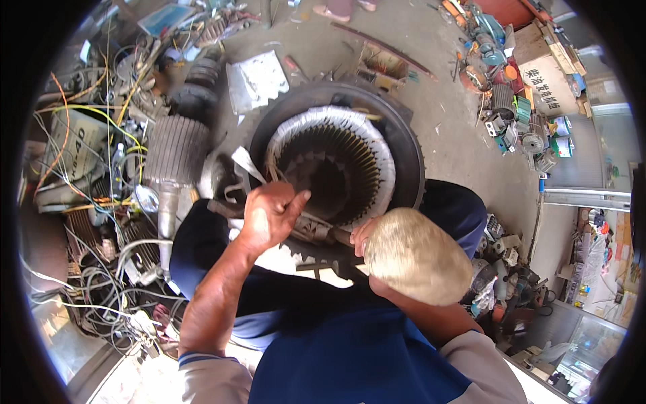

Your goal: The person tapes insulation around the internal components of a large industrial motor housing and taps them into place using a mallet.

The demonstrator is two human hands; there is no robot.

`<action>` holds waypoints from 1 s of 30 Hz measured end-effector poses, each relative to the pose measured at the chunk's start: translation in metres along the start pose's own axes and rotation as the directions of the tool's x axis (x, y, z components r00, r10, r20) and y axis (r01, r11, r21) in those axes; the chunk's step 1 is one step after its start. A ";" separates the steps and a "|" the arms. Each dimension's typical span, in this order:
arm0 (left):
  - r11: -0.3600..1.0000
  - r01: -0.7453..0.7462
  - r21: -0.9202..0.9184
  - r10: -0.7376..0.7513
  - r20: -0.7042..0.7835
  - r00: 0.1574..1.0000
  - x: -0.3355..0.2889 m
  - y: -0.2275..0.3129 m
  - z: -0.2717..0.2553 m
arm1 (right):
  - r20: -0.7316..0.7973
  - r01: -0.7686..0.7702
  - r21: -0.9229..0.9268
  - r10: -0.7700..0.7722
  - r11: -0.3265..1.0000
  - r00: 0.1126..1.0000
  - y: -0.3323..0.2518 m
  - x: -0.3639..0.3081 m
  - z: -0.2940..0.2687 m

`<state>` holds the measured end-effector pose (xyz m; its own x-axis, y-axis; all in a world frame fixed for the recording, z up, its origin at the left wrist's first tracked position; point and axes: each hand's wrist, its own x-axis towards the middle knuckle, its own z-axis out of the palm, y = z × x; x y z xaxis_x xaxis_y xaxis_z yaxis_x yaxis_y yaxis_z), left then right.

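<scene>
A large motor stator (412,155) stands between my knees, its dark round housing open at the top. White wrapping covers the winding ring (385,145), and slots line the bore. My left hand (270,212) is closed at the stator's near left edge, thumb pointing right. A flat white strip (247,163) sticks up from its fingers; its lower end is hidden. My right hand (361,237) is closed round the brown handle of what looks like a mallet, at the near right edge. The mallet's big, pale, rounded head (418,257) hides much of that hand and wrist.
A ribbed rotor with a shaft (177,151) stands at left, beside tangled wires (111,283) and machine parts. White sheets (259,81) and an open box (381,64) lie beyond the stator. Motor parts (505,101) and cartons line the right side. A person's feet show at the far edge.
</scene>
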<state>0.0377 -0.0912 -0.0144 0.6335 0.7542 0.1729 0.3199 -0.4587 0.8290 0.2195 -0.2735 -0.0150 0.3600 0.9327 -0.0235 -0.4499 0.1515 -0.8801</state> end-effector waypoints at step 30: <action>0.998 -0.057 -0.041 0.057 0.000 0.998 0.008 0.014 -0.005 | -0.025 -0.063 -0.988 -0.251 -0.144 0.968 -0.053 0.205 -0.078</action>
<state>0.0434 -0.0895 0.0012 0.6507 0.7268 0.2200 0.2541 -0.4814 0.8389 0.3812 -0.1158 -0.0108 0.4814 0.8565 0.1861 0.8495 -0.4036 -0.3398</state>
